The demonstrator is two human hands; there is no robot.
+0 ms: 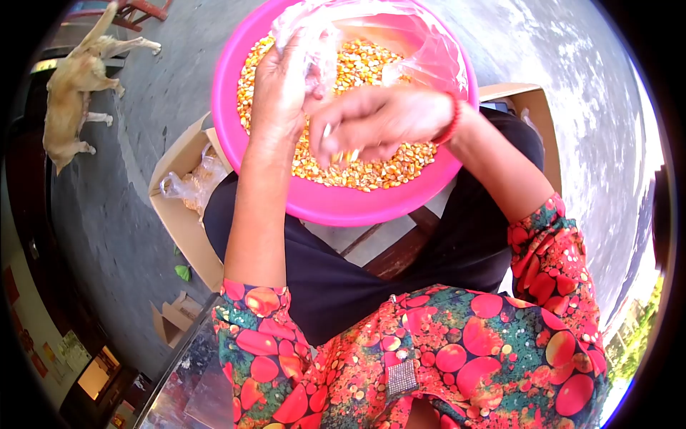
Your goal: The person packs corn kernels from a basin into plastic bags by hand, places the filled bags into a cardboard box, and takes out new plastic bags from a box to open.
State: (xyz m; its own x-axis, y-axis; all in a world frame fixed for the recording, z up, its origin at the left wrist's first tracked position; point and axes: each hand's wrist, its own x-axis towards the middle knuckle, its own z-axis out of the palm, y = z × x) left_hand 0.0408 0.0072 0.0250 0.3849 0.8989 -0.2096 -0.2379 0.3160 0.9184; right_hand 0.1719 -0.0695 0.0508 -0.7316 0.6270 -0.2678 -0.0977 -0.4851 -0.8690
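A bright pink basin (343, 207) holds a wide layer of yellow-orange corn kernels (371, 175). Clear plastic bag (429, 61) film spreads over the basin's far side and bunches up at my left hand (282, 89), whose fingers are closed on it. Just beside it, over the corn, my right hand (389, 118) is smeared by motion, with a red bracelet (453, 120) at its wrist. Its fingers are curled, and a few kernels show at the fingertips. The palm is hidden.
Cardboard boxes (179, 214) flank the basin, the left one with a knotted plastic bag (196, 182) inside. A tan dog (71, 107) lies on the grey floor (153, 93) at left. A small open carton (175, 318) stands lower left.
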